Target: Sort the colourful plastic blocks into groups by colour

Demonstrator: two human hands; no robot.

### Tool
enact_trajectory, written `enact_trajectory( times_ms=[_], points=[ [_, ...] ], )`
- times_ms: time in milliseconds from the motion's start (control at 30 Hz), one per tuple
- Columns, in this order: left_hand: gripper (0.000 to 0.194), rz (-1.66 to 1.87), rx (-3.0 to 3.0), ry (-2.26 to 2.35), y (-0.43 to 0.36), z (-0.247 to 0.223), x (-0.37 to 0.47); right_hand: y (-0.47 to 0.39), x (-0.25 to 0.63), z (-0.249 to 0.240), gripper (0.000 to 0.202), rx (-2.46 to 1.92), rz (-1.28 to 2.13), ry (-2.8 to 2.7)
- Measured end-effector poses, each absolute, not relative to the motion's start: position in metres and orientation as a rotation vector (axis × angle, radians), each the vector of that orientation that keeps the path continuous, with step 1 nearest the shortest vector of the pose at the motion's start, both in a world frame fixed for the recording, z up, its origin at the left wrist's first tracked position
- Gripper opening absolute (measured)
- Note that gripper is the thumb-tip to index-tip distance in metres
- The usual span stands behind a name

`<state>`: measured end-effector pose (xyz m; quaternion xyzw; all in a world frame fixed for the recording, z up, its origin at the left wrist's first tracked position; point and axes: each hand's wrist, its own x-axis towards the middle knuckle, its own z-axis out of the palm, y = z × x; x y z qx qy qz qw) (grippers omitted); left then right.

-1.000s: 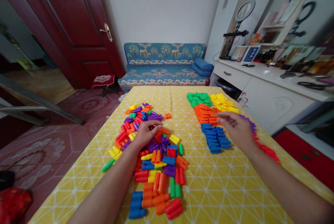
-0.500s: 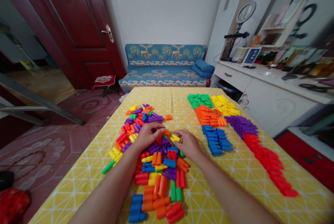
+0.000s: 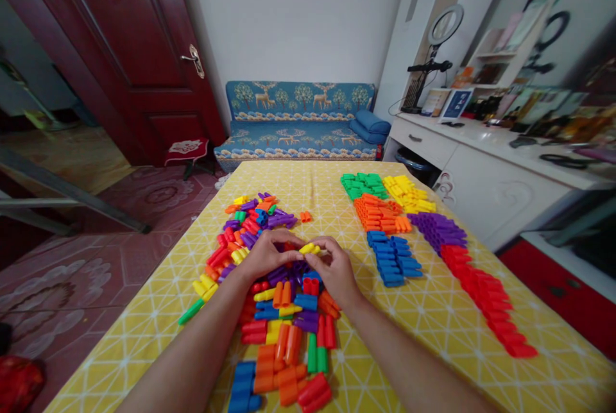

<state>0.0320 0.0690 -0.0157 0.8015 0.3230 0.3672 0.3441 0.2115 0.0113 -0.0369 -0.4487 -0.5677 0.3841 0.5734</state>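
Note:
A yellow double-tube building block (image 3: 310, 248) is held up over the mixed pile between my two hands. My right hand (image 3: 335, 270) pinches its right end between thumb and fingers. From the other side, my left hand (image 3: 271, 255) closes its thumb and fingertips on the left end. Below and around both hands lies the pile of mixed bullet-shaped plastic blocks (image 3: 307, 319), in red, orange, yellow, green, blue and purple. My left hand covers part of this pile.
On the right, blocks lie grouped by colour: green (image 3: 363, 186), yellow (image 3: 409, 193), orange (image 3: 380, 213), blue (image 3: 392, 258), purple (image 3: 437, 230) and red (image 3: 486, 297). A lone orange block (image 3: 306, 216) sits beyond my hands. A white dresser (image 3: 495, 169) stands right of the table.
My right hand has brought the yellow block left and slightly up, and my left hand now meets it there. An orange block seen by my left fingers is no longer visible there.

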Motion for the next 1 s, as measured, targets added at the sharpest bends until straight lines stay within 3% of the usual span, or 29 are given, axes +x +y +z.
enact_trajectory(
  times_ms=[300,400,667,1000],
  points=[
    [0.022,0.846,2.113,0.907,0.068,-0.015,0.035,0.016,0.211,-0.047,0.031,-1.032,1.118,-1.195],
    [0.023,0.855,2.103,0.951,0.068,-0.015,0.035,0.016,0.212,-0.048,0.041,-1.075,0.95,-1.335],
    [0.024,0.856,2.073,0.975,0.068,-0.018,0.034,0.014,0.223,-0.04,0.034,-1.205,0.204,-1.86],
    [0.026,0.867,2.023,0.923,0.071,-0.017,0.03,0.016,0.25,-0.023,0.022,-1.379,0.309,-1.743]
  ],
)
